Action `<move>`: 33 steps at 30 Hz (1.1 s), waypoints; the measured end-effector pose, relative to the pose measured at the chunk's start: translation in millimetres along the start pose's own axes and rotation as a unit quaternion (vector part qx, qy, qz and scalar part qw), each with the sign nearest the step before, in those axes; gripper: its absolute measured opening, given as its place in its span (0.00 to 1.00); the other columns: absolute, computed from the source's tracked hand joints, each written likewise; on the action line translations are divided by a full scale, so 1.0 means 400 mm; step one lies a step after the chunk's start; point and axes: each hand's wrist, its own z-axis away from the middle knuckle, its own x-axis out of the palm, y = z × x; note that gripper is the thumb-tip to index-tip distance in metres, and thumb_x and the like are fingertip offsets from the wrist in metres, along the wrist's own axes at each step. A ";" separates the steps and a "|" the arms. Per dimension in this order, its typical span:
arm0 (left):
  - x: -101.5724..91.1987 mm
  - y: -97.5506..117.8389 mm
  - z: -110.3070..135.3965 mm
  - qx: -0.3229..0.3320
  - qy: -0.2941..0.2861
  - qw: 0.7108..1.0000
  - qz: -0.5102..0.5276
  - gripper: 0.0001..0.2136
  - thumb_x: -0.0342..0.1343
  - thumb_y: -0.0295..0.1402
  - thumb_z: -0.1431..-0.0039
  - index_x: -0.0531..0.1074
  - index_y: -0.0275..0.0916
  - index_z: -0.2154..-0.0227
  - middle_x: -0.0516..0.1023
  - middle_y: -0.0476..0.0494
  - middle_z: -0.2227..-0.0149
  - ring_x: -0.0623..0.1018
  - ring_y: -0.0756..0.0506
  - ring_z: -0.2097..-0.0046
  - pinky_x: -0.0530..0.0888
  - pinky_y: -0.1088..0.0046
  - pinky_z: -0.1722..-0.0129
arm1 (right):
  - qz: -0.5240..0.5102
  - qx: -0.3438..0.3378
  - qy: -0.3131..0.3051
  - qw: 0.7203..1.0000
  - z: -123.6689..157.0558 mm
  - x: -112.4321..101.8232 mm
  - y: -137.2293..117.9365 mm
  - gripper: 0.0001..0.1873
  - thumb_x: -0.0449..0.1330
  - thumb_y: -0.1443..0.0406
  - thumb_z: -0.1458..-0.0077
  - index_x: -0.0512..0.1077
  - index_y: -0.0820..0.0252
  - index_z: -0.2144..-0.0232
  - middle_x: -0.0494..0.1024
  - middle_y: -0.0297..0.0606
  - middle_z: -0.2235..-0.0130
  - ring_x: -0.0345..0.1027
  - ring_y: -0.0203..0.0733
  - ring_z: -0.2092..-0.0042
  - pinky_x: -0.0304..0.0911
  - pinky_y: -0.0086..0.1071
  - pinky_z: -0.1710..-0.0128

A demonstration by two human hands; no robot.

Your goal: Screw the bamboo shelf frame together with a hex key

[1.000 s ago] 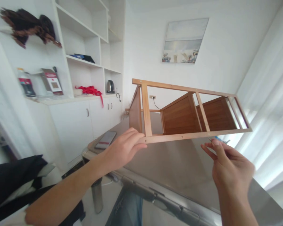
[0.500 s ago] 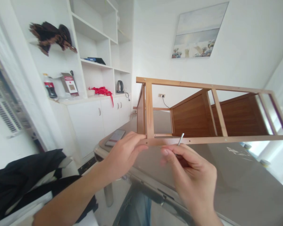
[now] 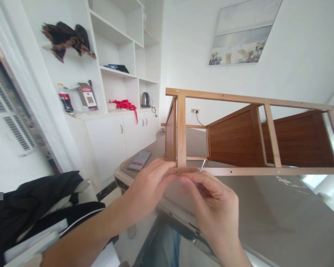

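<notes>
A wooden shelf frame [image 3: 182, 129] with brown panels lies on its side on a grey table. My left hand [image 3: 149, 185] is closed around the left end of its near rail [image 3: 247, 171], fingers over the top and thumb in front. Between the fingers of my right hand [image 3: 215, 207] is a slim metal hex key [image 3: 202, 166], its silver end poking up above the knuckles. The right fingertips are at the rail's front face, close to my left thumb and a screw hole there. The rest of the key is hidden in my hand.
A phone [image 3: 139, 160] lies on the grey table [image 3: 267, 218], left of the frame. Dark clothes [image 3: 44, 207] are piled at the lower left. White cabinets [image 3: 105, 144] with open shelves stand behind, holding a kettle [image 3: 145, 99] and a cola bottle [image 3: 64, 98].
My right hand has moved left along the rail with the hex key, up to my left thumb. My left hand keeps its hold on the rail. The view has shifted slightly.
</notes>
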 end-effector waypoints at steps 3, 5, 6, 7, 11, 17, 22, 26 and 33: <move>0.000 0.005 0.000 0.017 0.018 1.000 -0.006 0.07 0.51 0.32 0.27 0.72 0.40 0.53 0.78 0.47 0.61 0.79 0.47 0.58 0.75 0.73 0.56 | 0.037 -0.014 -0.010 0.999 -0.005 0.003 -0.010 0.05 0.65 0.64 0.37 0.81 0.55 0.65 0.79 0.31 0.74 0.73 0.34 0.74 0.70 0.25 0.73; -0.001 0.008 0.000 0.029 0.023 0.999 -0.008 0.07 0.51 0.33 0.27 0.72 0.40 0.52 0.77 0.47 0.62 0.79 0.47 0.59 0.76 0.72 0.57 | 0.059 -0.011 -0.020 0.998 -0.010 0.004 -0.019 0.07 0.64 0.64 0.36 0.81 0.55 0.66 0.79 0.31 0.74 0.73 0.34 0.75 0.69 0.25 0.73; -0.001 0.010 0.000 0.033 0.023 0.999 -0.007 0.08 0.50 0.33 0.27 0.72 0.40 0.52 0.77 0.47 0.62 0.79 0.47 0.59 0.76 0.72 0.57 | 0.070 -0.006 -0.024 0.997 -0.013 0.003 -0.024 0.07 0.63 0.64 0.36 0.81 0.55 0.67 0.79 0.30 0.75 0.73 0.34 0.75 0.69 0.25 0.73; -0.001 0.011 0.000 0.035 0.022 0.999 -0.005 0.08 0.50 0.32 0.27 0.72 0.40 0.52 0.77 0.47 0.62 0.79 0.47 0.59 0.76 0.72 0.57 | 0.081 0.001 -0.027 0.996 -0.017 0.003 -0.029 0.07 0.63 0.65 0.36 0.81 0.55 0.67 0.78 0.29 0.75 0.72 0.33 0.75 0.68 0.24 0.73; 0.000 0.016 0.002 0.034 0.019 0.999 0.003 0.08 0.50 0.31 0.27 0.73 0.37 0.53 0.78 0.46 0.62 0.79 0.48 0.59 0.75 0.73 0.56 | 0.108 0.021 -0.043 0.993 -0.034 0.002 -0.043 0.07 0.65 0.65 0.38 0.80 0.54 0.69 0.78 0.25 0.78 0.70 0.30 0.78 0.64 0.23 0.75; 0.002 0.020 0.001 0.032 0.018 0.999 0.003 0.08 0.51 0.28 0.28 0.75 0.34 0.54 0.78 0.43 0.62 0.79 0.47 0.58 0.75 0.73 0.55 | 0.203 -0.078 -0.019 0.976 -0.038 0.009 -0.039 0.07 0.65 0.66 0.37 0.80 0.57 0.69 0.77 0.29 0.75 0.70 0.33 0.75 0.64 0.26 0.74; -0.001 0.021 -0.001 0.031 0.013 0.999 0.011 0.08 0.52 0.28 0.28 0.75 0.34 0.53 0.79 0.43 0.60 0.79 0.47 0.56 0.74 0.74 0.53 | 0.224 -0.159 0.000 0.962 -0.028 0.008 -0.022 0.05 0.65 0.69 0.37 0.80 0.60 0.67 0.77 0.32 0.72 0.70 0.32 0.73 0.66 0.25 0.72; -0.005 0.024 -0.005 0.035 0.016 0.999 0.021 0.08 0.52 0.28 0.28 0.75 0.35 0.53 0.79 0.45 0.61 0.79 0.48 0.57 0.74 0.74 0.53 | 0.208 -0.189 -0.025 0.959 -0.012 0.000 -0.007 0.07 0.63 0.71 0.35 0.81 0.64 0.58 0.80 0.38 0.65 0.76 0.35 0.65 0.71 0.25 0.63; -0.003 0.016 -0.001 0.036 0.008 0.999 -0.002 0.08 0.54 0.30 0.29 0.74 0.37 0.51 0.79 0.45 0.60 0.79 0.47 0.56 0.74 0.73 0.54 | 0.240 -0.209 -0.033 0.947 -0.006 -0.059 0.004 0.14 0.62 0.72 0.36 0.78 0.69 0.48 0.73 0.35 0.68 0.70 0.33 0.68 0.69 0.25 0.66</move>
